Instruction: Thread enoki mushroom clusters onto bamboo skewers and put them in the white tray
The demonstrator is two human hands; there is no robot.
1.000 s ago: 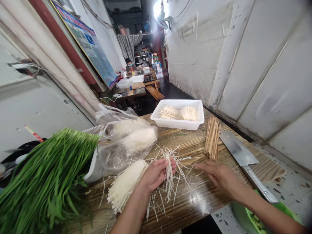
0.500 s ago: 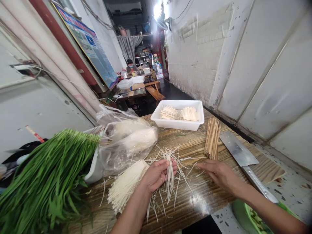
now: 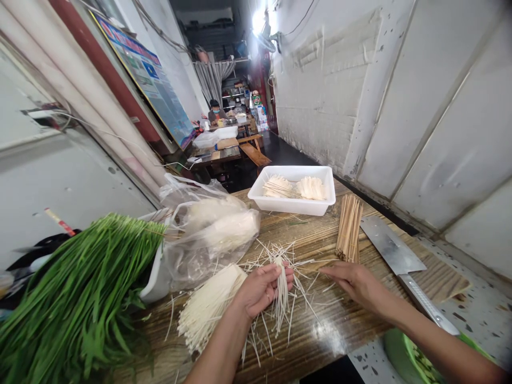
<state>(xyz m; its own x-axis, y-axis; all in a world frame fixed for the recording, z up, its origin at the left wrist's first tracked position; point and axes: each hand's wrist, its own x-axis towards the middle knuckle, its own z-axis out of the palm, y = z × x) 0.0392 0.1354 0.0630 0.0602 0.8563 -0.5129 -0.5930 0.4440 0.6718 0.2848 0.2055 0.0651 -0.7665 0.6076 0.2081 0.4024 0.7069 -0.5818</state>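
Observation:
My left hand (image 3: 262, 288) is closed around a small bunch of enoki mushrooms (image 3: 282, 288), pinched between thumb and fingers with the thin stems hanging down. To its right, my right hand (image 3: 356, 282) is in a pinch; a thin bamboo skewer, partly lost against the wood, seems to run left from its fingertips toward the bunch. Loose enoki strands (image 3: 256, 346) are scattered around and under my left hand. A large pile of enoki (image 3: 212, 301) lies left of my left wrist. Just beyond my right hand lies a bundle of bamboo skewers (image 3: 349, 226).
A white tray (image 3: 292, 206) holds skewered enoki at the back of the wooden table (image 3: 296, 226). A cleaver (image 3: 394, 248) lies at right, above a green bucket (image 3: 404, 352). Plastic bags (image 3: 188, 261) and green chives (image 3: 80, 288) are at left. A masked person sits farther back.
My right hand has shifted slightly left, toward the enoki bunch. My left hand keeps its hold on the bunch. The view has shifted a little.

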